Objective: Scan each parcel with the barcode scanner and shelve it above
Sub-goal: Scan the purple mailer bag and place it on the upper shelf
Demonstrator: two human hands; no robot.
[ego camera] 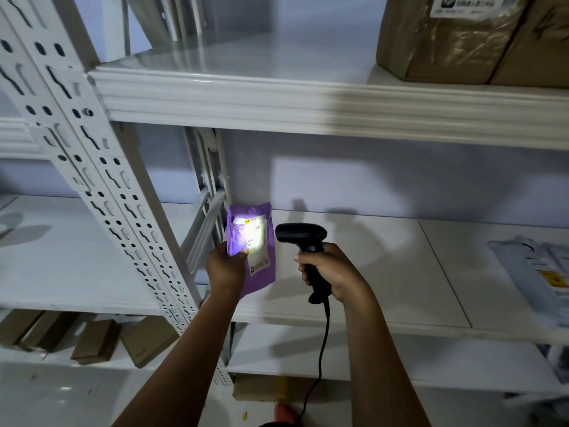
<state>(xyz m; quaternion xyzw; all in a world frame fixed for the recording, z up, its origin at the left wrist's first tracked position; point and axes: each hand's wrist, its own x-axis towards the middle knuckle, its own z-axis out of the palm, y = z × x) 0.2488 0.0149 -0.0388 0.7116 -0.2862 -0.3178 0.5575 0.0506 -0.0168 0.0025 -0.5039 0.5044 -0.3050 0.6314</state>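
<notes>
My left hand [226, 268] holds a small purple parcel [261, 272] upright by its left edge, thumb on the front. A white label on the parcel is lit by a bright patch of light. My right hand [331, 271] grips the handle of a black barcode scanner [303, 237], whose head points left at the label from close by. The scanner's black cable hangs down between my forearms. Both hands are in front of the middle shelf [385, 272]. The upper shelf [246, 97] runs above them.
Brown taped cardboard boxes [462, 38] stand on the upper shelf at the right. A grey mailer bag [535, 266] lies on the middle shelf's right end. A perforated white upright [101, 180] stands at the left. Several small brown boxes [92, 337] lie on the lower shelf.
</notes>
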